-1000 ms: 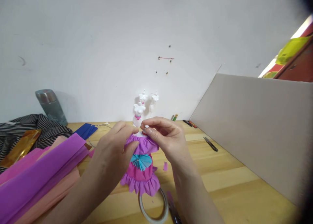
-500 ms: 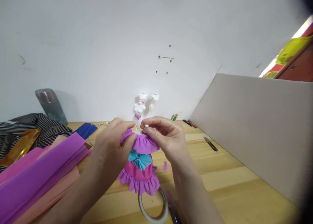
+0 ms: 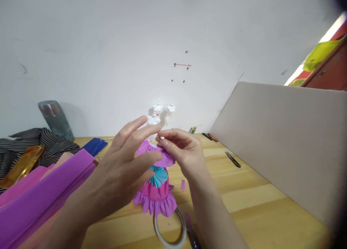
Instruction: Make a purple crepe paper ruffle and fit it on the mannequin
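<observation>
A small white mannequin in a crepe-paper dress [image 3: 155, 194] stands on the wooden table [image 3: 244, 191]. The dress has a pink body, purple ruffles and a teal fan bow [image 3: 158, 176]. My right hand [image 3: 180, 153] pinches the upper purple ruffle [image 3: 169, 158] near the mannequin's waist, fingers closed. In front of the dress my left hand [image 3: 126, 162] is lifted with its fingers spread and nothing in them. It covers part of the ruffle and the mannequin's torso.
Purple, pink and peach crepe-paper sheets [image 3: 40, 198] lie at the left, with blue paper [image 3: 94, 144], striped cloth [image 3: 32, 142] and a metal flask [image 3: 55, 119] behind. A tape ring [image 3: 170, 234] lies in front of the dress. Snips [image 3: 233, 159] lie right, by a grey board [image 3: 287, 140].
My left hand has let go of the purple ruffle and lifted with its fingers spread. My right hand keeps its pinch on the ruffle.
</observation>
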Demonstrator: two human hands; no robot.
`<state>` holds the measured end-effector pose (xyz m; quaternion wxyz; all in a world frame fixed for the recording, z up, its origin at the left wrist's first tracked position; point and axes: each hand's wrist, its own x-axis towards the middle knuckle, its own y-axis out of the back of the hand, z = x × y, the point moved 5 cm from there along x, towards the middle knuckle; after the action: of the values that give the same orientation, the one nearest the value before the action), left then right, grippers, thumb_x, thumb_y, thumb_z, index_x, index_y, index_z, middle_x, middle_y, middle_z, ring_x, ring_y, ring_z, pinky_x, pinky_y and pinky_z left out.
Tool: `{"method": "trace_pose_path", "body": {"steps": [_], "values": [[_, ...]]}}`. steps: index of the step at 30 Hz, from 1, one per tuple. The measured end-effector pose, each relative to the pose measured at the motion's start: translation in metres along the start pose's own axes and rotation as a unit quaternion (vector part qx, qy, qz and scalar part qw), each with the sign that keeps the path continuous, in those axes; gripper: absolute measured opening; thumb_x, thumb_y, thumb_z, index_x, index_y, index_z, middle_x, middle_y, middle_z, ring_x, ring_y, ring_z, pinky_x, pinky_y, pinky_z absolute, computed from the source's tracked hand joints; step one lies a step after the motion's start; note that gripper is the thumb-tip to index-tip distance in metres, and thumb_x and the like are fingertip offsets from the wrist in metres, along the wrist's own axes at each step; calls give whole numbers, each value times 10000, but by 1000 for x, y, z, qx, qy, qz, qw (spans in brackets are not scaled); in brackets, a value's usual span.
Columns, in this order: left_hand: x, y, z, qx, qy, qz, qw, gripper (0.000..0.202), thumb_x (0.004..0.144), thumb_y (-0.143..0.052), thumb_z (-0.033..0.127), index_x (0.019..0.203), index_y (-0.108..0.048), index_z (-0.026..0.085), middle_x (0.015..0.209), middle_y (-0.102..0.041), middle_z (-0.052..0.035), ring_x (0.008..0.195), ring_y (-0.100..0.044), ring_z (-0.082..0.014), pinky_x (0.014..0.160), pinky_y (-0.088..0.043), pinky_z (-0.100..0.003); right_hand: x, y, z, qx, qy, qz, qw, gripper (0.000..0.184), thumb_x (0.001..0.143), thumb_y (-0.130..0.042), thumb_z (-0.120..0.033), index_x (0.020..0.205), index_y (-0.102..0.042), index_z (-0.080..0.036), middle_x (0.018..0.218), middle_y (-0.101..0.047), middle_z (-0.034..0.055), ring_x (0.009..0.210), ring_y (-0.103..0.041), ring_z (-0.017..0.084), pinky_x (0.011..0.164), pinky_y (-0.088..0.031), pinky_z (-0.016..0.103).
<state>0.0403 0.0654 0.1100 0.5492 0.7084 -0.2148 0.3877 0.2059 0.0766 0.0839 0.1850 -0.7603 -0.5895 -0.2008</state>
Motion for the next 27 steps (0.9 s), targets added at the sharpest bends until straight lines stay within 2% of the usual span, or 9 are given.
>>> {"method": "trace_pose_path", "body": {"steps": [3,6,9,12,15,22,27], "values": [[-2,-12,1,32,-86,48,995,200,865,-556,16,950,-582,195,1193,-637,-66,1275,-480,-219,1159,-353,-474,1,1,1,5,8,6,1000,94,734,-726,-207,809,-773,-236,773,-747,15,711,-666,152,643,-533,272],[-2,-22,3,48,-156,91,982,149,883,-551,28,895,-596,169,1014,-688,-41,1135,-566,-178,1157,-370,-417,1,3,2,6,14,13,1000,102,725,-726,-205,809,-776,-233,782,-750,22,718,-667,159,649,-538,280],[-2,-23,6,72,-178,130,973,138,867,-571,26,830,-608,154,900,-696,-35,988,-607,-172,1070,-461,-388,2,3,2,13,4,13,1000,99,709,-736,-201,795,-774,-231,760,-747,20,705,-670,161,648,-541,281],[-3,-19,8,86,-179,161,967,133,880,-545,32,841,-633,124,797,-680,-49,866,-597,-180,947,-523,-383,1,2,1,12,-1,8,1000,97,700,-740,-199,786,-771,-229,731,-735,12,677,-661,153,639,-539,278],[-3,-18,6,79,-183,148,969,157,902,-511,41,862,-643,116,746,-664,-47,831,-582,-179,919,-526,-390,2,3,0,6,2,11,1000,92,693,-741,-203,778,-768,-223,730,-731,14,667,-653,149,636,-537,280],[-6,-14,3,43,-195,89,976,177,923,-491,70,863,-646,131,766,-660,-40,880,-583,-188,978,-492,-413,4,4,0,5,-2,7,1000,83,695,-739,-216,775,-759,-217,733,-726,18,664,-646,150,638,-538,285],[-3,-21,4,56,-190,65,978,173,932,-492,77,955,-651,140,781,-667,-23,898,-590,-182,1015,-466,-400,3,4,-2,-11,12,10,1000,89,711,-724,-221,794,-758,-214,753,-732,26,690,-653,159,667,-545,299]]}}
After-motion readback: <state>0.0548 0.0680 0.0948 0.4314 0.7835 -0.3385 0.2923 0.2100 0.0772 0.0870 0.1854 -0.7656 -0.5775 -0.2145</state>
